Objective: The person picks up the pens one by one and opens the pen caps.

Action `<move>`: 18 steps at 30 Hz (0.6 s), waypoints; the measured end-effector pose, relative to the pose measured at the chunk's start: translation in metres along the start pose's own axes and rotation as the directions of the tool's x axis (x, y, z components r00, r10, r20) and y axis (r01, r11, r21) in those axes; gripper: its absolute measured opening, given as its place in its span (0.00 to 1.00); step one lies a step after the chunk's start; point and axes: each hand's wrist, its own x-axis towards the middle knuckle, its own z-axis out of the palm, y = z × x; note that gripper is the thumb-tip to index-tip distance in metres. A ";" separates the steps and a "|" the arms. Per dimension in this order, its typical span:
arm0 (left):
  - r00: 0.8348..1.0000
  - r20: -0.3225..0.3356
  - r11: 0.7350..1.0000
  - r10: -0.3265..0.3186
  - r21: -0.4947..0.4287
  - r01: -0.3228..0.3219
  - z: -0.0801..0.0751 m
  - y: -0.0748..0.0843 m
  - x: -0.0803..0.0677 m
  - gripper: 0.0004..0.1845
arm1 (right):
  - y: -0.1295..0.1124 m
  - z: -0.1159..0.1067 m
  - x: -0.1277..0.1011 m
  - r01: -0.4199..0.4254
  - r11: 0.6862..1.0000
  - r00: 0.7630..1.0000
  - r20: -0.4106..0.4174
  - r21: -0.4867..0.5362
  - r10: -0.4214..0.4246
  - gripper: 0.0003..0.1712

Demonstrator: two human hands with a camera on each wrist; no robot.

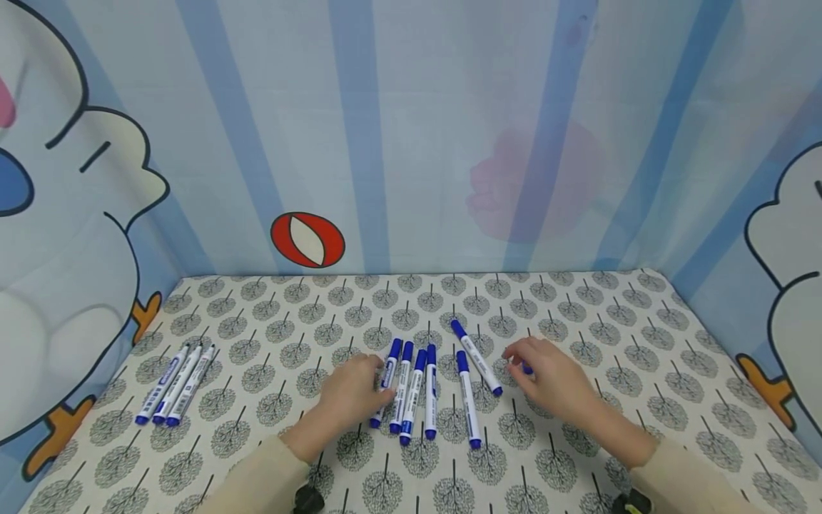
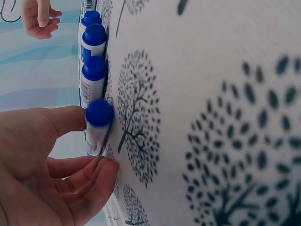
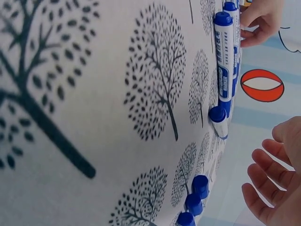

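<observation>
My left hand (image 1: 349,389) is at the leftmost of several blue-capped whiteboard markers (image 1: 414,396) lying side by side. In the left wrist view its thumb and fingers pinch that marker (image 2: 98,127) from both sides. Two more capped markers, one upright in line (image 1: 469,407) and one slanted (image 1: 477,357), lie to the right of the row. My right hand (image 1: 549,375) hovers over the cloth with loosely bent fingers and nothing in them. Beside it stand loose blue caps (image 3: 193,204), mostly hidden by the hand in the head view.
Three uncapped markers (image 1: 176,385) with dark tips lie together on the left side of the table. A tree-print cloth (image 1: 276,314) covers the table. Behind it hangs a blue-striped backdrop (image 1: 424,143) with cartoon figures and a red ball.
</observation>
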 end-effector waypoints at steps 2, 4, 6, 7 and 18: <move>1.000 0.006 1.000 -0.002 -0.005 0.002 0.000 0.001 0.000 0.26 | -0.002 0.000 -0.001 0.010 1.000 1.000 0.006 0.006 -0.010 0.08; 1.000 0.010 1.000 -0.004 -0.010 0.004 0.000 0.001 0.000 0.25 | -0.004 0.000 -0.001 0.015 1.000 1.000 0.010 0.006 -0.015 0.08; 1.000 0.009 1.000 -0.004 -0.009 0.004 0.000 0.001 -0.001 0.23 | -0.006 0.001 -0.002 0.027 1.000 1.000 0.003 0.006 -0.027 0.08; 1.000 0.006 1.000 -0.004 -0.010 0.004 0.000 0.001 -0.001 0.23 | -0.007 0.001 -0.002 0.032 0.999 0.999 -0.001 0.005 -0.032 0.08; 1.000 -0.014 0.996 0.001 -0.087 -0.002 0.002 -0.008 0.000 0.17 | -0.011 0.000 -0.004 0.056 0.998 0.998 -0.024 0.005 -0.056 0.08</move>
